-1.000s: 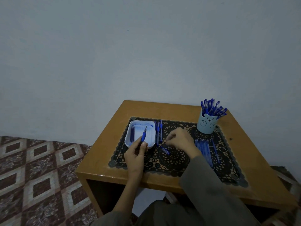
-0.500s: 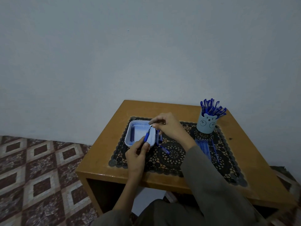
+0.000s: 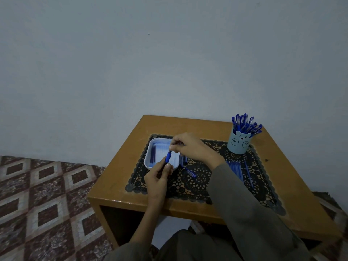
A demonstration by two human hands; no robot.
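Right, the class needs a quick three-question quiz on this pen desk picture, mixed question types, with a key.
1. True or false: the light blue bear-face cup stands empty.
2. The left hand holds a blue plastic pen; the right hand pinches its: A upper end, B lower end, C middle.
3. Fill in: the pen is held over the white plastic ____.
Key: 1 false; 2 A; 3 tray.

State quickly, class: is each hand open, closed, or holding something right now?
Left hand: closed, holding the blue pen by its lower end.
Right hand: closed, pinching that pen's upper tip.
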